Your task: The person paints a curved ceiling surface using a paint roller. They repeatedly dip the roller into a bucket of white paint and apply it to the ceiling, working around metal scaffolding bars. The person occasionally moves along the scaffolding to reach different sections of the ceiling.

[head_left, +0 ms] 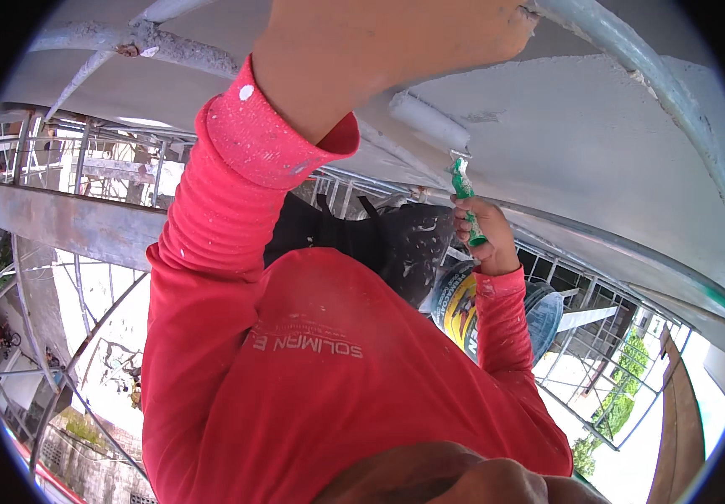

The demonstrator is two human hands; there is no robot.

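Paint roller (444, 128): we saw it right of centre in the upper half of the frame, its white sleeve (426, 117) by the grey wall (581, 126); touching or just apart, we could not tell.
Right hand (490, 237): we had its fingers wrapped round the green handle (462, 183).
Left hand (396, 42): it reached the upper edge beside a grey pipe (622, 42); we could not tell whether it gripped.
Sleeve: we judged it light and soft.
Handle: probably stiff, perhaps slippery with paint; we favoured holding its lower end.
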